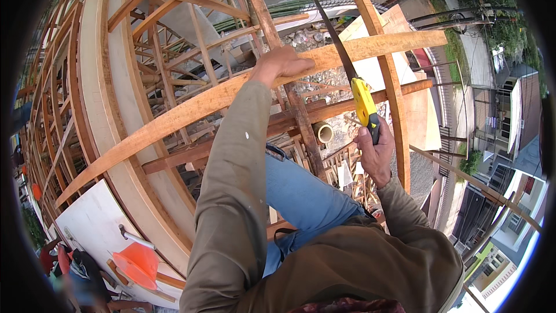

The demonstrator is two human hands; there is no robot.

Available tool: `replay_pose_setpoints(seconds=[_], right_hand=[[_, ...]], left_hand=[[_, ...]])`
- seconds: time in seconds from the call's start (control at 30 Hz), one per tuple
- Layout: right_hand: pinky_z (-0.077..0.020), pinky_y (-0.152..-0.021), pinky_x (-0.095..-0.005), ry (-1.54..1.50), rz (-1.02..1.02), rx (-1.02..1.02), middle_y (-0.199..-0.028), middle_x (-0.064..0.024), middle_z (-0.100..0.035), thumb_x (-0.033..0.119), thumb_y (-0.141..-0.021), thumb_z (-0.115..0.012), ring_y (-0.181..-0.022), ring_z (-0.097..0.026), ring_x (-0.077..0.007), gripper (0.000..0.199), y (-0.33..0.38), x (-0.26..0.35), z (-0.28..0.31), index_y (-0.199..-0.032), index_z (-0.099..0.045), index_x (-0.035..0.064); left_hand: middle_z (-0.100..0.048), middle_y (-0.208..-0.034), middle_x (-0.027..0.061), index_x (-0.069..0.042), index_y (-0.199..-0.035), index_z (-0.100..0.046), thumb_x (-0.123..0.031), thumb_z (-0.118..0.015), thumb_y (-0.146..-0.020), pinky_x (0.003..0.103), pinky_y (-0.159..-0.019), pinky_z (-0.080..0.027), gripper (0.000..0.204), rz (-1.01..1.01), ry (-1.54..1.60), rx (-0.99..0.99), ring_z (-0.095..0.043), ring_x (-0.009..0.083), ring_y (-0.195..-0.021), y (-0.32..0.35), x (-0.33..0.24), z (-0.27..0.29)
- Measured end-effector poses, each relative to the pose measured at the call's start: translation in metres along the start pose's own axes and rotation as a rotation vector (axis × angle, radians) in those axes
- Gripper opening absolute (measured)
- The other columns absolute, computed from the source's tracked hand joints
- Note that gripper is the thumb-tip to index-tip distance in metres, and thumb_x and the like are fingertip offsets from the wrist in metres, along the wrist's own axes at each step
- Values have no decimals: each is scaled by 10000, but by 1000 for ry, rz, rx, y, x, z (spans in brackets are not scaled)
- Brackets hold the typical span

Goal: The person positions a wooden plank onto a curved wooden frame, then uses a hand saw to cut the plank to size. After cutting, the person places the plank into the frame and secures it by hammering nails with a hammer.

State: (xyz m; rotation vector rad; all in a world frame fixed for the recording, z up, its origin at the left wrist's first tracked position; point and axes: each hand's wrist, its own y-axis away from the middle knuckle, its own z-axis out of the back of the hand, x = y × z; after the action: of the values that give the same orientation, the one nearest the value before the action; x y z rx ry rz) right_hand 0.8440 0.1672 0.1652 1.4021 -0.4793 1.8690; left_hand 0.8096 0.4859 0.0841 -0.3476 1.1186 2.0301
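My left hand [281,65] is closed over a long wooden plank [191,99] that slants across the timber frame, its fingers wrapped on the top edge. In my right hand [376,153] is a handsaw, gripped by its yellow and black handle [365,107]. The long dark saw blade [335,37] points up and away and crosses the plank to the right of my left hand. Whether its teeth touch the wood, I cannot tell. An upright timber post [394,104] stands just beyond my right hand.
A deep drop with rubble and scrap wood [313,40] lies below. Crossing beams [301,119] and a round pipe end [324,132] are near my leg. At lower left, a hammer [136,237] and an orange plastic piece [139,261] rest on a white board; a person [87,275] is below.
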Motion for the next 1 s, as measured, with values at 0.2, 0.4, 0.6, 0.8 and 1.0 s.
replay_pose_setpoints(seconds=[0.2, 0.4, 0.6, 0.8, 1.0], right_hand=[[-456, -632, -250, 111, 46, -2, -832, -12, -597, 166, -1013, -633, -707, -542, -72, 334, 1, -46, 12, -1264, -564, -43], [-394, -575, -243, 134, 52, -36, -777, 13, -541, 144, -1004, -639, -662, -454, -51, 308, -18, -65, 8, -1254, -587, -27], [-422, -588, -248, -2, 3, -62, -786, 0, -567, 118, -990, -660, -677, -485, -59, 279, -20, -82, -11, -1223, -596, -21], [-443, -594, -256, 37, -31, -32, -783, -17, -597, 122, -984, -669, -678, -513, -65, 279, -12, -91, -17, -1217, -609, -18], [-450, -602, -254, 31, -10, -27, -795, -21, -603, 113, -990, -661, -691, -521, -63, 271, -10, -99, -17, -1219, -594, -16]], left_hand=[[-685, -1219, 289, 88, -1153, -705, -652, -617, -794, 447, -962, -522, 828, 9, 29, 2, -675, 402, -1138, -23, -13, -2], [-680, -1206, 312, 129, -1147, -675, -648, -627, -790, 454, -962, -519, 856, -2, 13, -3, -672, 409, -1134, -42, -22, -6], [-687, -1189, 301, 107, -1113, -681, -643, -641, -803, 472, -945, -517, 813, -16, -37, -82, -677, 409, -1103, -52, -14, -13], [-703, -1145, 276, 86, -1076, -689, -636, -624, -825, 490, -919, -519, 767, 8, -89, -56, -682, 412, -1072, -55, -9, -23], [-716, -1094, 264, 79, -1046, -703, -628, -588, -842, 494, -899, -522, 745, -26, -163, -88, -688, 414, -1037, -53, -9, -37]])
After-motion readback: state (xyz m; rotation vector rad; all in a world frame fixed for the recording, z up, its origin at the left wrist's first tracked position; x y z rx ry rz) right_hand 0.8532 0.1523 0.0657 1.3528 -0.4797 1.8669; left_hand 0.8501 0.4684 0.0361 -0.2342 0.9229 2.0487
